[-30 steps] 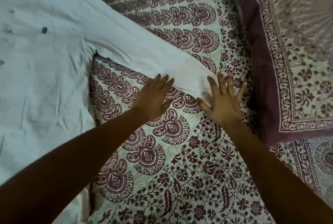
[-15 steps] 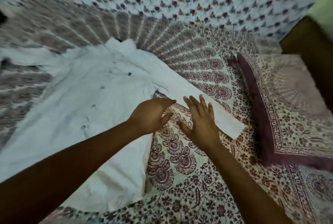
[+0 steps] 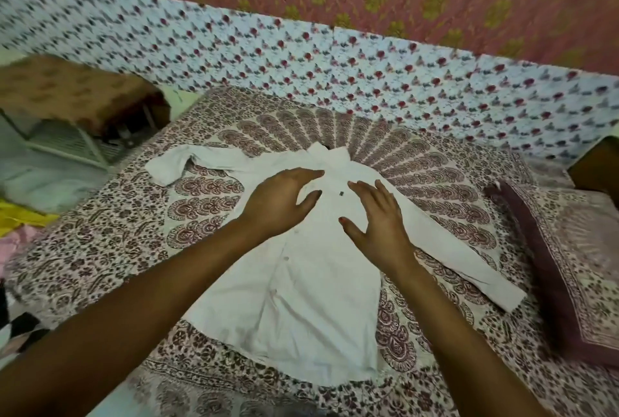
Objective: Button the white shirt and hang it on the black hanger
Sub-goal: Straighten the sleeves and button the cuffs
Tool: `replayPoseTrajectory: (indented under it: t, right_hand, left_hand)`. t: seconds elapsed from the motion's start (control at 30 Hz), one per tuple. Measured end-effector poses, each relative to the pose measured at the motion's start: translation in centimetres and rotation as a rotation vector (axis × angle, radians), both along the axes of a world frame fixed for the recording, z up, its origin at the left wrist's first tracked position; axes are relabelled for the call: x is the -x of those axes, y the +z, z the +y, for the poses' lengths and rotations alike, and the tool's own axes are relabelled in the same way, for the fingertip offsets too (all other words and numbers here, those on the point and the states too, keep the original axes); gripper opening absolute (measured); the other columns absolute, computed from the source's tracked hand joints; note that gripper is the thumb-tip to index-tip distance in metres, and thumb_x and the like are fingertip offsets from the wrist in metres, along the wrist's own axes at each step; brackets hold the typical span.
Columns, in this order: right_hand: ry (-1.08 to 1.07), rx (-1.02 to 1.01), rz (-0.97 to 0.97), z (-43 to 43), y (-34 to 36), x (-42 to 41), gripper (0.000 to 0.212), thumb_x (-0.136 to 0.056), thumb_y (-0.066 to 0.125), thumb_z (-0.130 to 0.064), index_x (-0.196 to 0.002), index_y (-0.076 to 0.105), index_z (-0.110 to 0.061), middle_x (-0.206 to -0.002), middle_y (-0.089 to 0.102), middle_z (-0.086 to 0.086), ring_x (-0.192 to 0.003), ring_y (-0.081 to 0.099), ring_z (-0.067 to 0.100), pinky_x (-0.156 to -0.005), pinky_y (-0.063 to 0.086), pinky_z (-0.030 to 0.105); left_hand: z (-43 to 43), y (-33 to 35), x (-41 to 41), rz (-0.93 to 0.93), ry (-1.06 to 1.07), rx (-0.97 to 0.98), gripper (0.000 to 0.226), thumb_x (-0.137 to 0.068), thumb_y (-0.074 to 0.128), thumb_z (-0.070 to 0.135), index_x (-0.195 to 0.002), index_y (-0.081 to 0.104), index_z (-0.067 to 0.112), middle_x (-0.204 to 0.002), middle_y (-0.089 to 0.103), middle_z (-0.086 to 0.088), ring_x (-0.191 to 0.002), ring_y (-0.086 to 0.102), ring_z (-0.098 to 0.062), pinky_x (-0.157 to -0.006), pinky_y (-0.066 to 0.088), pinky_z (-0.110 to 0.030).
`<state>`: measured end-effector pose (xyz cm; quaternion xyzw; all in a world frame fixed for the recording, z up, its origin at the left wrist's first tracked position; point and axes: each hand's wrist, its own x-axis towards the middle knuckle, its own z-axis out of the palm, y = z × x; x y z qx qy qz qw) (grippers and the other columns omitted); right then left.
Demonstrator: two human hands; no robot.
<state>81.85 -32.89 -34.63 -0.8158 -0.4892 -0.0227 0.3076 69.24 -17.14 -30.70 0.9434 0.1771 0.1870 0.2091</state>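
The white shirt (image 3: 301, 299) lies flat and face up on the patterned bedsheet (image 3: 110, 242), collar toward the far side, both sleeves spread out. Small buttons run down its front placket. My left hand (image 3: 281, 202) is over the chest on the left of the placket, fingers straight and relaxed. My right hand (image 3: 375, 215) is spread over the chest on the right, beside a small dark mark on the fabric. Neither hand holds anything. No black hanger shows in the head view.
A maroon-bordered pillow (image 3: 569, 266) lies at the right edge of the bed. A brown stool or table (image 3: 73, 91) stands at the back left, with yellow and pink clothes (image 3: 20, 222) at the left edge. A flowered cloth covers the wall behind.
Both hands have moved from the end of the right sleeve up to the chest of the shirt. The camera has lifted, so the whole shirt now shows.
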Motion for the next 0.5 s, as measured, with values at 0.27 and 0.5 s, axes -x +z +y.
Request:
replayPoseTrajectory:
  t: [0.27,0.5]
  right_hand:
    - [0.048,-0.040,-0.017,9.3,3.3,0.9,0.057,-0.083,0.054,-0.039,-0.135,0.046,-0.017,-0.140,0.046,0.005,-0.139,0.028,0.030,-0.113,0.024,0.047]
    - [0.066,0.011,-0.014,18.1,2.5,-0.5,0.054,-0.085,0.058,-0.037,-0.133,0.049,-0.016,-0.139,0.048,0.006,-0.137,0.031,0.031,-0.112,0.026,0.048]
  left_hand:
    - [8.7,3.4,1.0,-0.030,0.031,-0.052,0.039,-0.093,0.050,0.032,-0.132,0.050,0.023,-0.133,0.055,0.002,-0.119,0.053,-0.020,-0.094,0.044,-0.031]
    - [17.9,2.8,1.9,0.015,0.068,-0.022,0.039,-0.093,0.052,0.028,-0.130,0.052,0.020,-0.132,0.056,-0.002,-0.119,0.054,-0.023,-0.094,0.047,-0.033]
